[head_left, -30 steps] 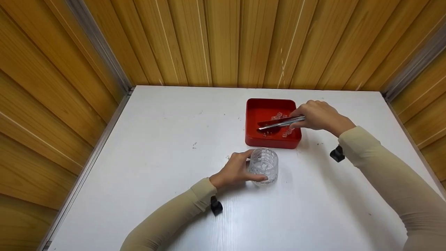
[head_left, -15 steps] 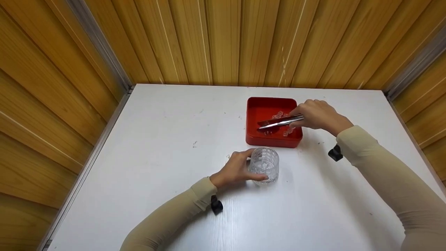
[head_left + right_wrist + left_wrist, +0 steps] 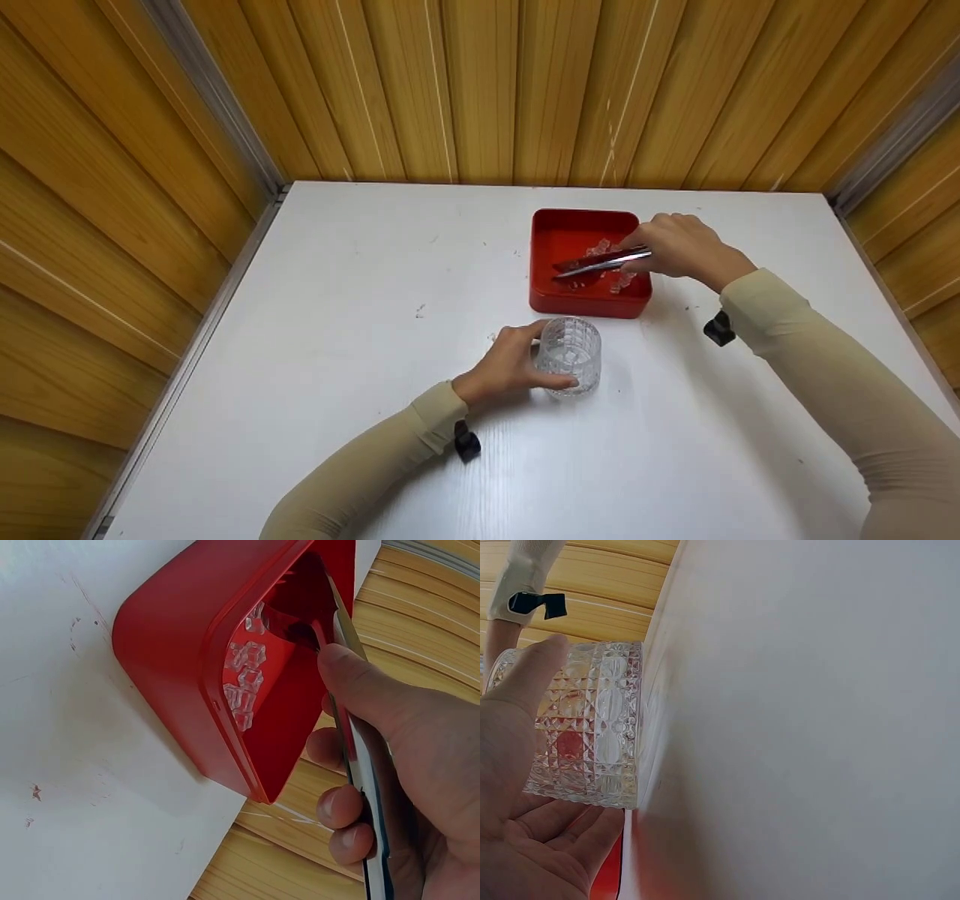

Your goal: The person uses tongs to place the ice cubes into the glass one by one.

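My left hand [image 3: 510,364] holds a clear cut-glass tumbler [image 3: 583,356] upright on the white table, thumb on the near side and fingers behind it. In the left wrist view, the thumb lies over the patterned wall of the tumbler [image 3: 607,727]. With my right hand [image 3: 681,246] I grip metal tongs [image 3: 604,264], whose tips reach down inside a red square box [image 3: 589,307]. Several clear ice-like cubes [image 3: 250,679] lie along one side of the box floor in the right wrist view. What sits between the tongs' tips is hidden by the box and glare.
The red box stands just behind the tumbler on the white table [image 3: 337,360]. Small specks [image 3: 420,310] dot the tabletop. Yellow wood-look panels [image 3: 480,90] wall the back and sides. Each wrist carries a black mount [image 3: 466,442].
My right hand and the tongs have shifted slightly left, the tips staying in the red box. The left hand keeps its hold on the tumbler in the same place.
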`<state>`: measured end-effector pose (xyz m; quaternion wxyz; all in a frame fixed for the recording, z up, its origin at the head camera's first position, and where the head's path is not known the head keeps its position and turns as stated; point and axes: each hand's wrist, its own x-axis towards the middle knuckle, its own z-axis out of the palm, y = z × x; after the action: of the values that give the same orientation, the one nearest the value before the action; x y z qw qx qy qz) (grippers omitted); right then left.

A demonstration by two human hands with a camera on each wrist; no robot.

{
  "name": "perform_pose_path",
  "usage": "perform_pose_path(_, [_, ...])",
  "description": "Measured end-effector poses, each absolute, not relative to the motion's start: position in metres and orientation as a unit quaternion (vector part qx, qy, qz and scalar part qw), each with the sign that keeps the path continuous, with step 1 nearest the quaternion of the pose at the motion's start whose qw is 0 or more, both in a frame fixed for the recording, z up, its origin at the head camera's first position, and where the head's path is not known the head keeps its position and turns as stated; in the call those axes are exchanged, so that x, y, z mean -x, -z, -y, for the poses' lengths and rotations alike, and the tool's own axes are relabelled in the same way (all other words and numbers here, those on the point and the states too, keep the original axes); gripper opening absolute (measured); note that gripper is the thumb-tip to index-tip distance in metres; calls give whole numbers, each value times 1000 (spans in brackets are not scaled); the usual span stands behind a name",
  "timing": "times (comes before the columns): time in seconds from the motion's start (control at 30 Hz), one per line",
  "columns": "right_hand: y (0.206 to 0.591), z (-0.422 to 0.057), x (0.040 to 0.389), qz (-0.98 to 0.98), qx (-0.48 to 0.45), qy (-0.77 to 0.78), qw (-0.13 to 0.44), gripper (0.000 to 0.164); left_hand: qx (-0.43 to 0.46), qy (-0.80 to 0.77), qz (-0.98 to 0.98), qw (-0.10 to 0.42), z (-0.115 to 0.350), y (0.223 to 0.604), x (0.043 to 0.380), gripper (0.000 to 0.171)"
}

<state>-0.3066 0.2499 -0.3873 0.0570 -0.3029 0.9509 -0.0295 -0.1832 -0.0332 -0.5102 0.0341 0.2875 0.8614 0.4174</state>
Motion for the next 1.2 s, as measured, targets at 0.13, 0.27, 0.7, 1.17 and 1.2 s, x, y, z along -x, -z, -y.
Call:
perform_pose_path(0.13, [386, -249, 306, -951, 302, 29, 55, 33, -285, -412, -865, 33, 34, 510, 183, 79])
perform_pose_path(0.27, [387, -249, 306, -951, 304, 30, 53, 28, -291, -421, -859, 31, 33, 511, 184, 78])
perform_pose_path(0.7, [390, -250, 306, -952, 298, 34, 57, 26, -292, -418, -860, 28, 33, 512, 183, 78])
perform_pose_path(1.17, [389, -253, 304, -953, 292, 47, 62, 28, -302, -428, -852, 21, 34, 514, 184, 77])
perform_pose_path(1.2, [388, -253, 304, -953, 291, 49, 61, 27, -302, -429, -851, 22, 34, 514, 184, 78])
